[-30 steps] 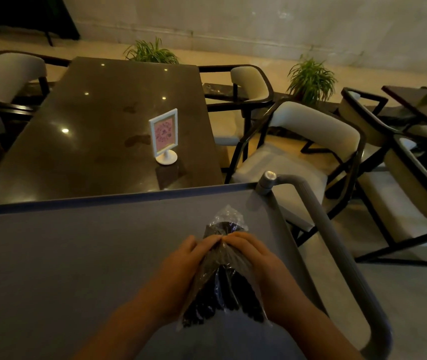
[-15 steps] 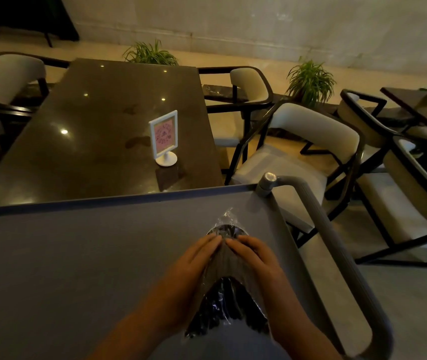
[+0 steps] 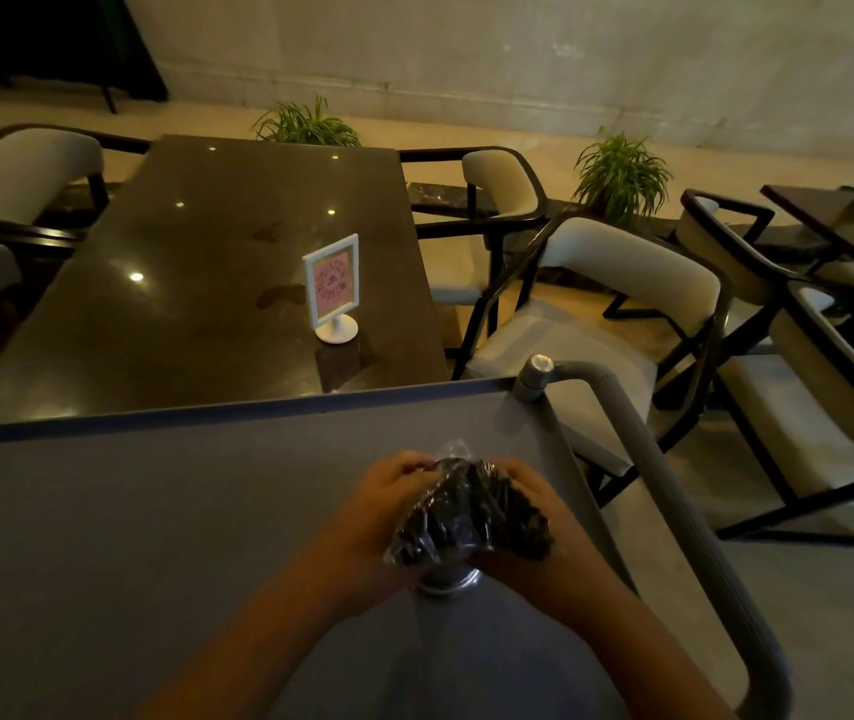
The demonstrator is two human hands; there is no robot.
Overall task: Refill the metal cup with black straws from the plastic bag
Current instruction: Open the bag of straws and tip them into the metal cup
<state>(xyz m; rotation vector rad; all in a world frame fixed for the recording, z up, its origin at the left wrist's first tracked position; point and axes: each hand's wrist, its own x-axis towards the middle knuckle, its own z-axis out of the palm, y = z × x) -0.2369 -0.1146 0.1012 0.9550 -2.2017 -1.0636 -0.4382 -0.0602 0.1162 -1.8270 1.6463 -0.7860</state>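
Where both forearms reach in over the grey cart top, a metal cup shows only a sliver of shiny rim, directly beneath a crinkled clear plastic bag. The bag is packed with black straws, their ends fanned toward the camera. The left hand curls round the bag's left side and the right hand round its right, fingertips nearly meeting at the bunched far end. The cart handle runs alongside on the right. Beyond stands a dark glossy table bearing a white sign holder with a pink card.
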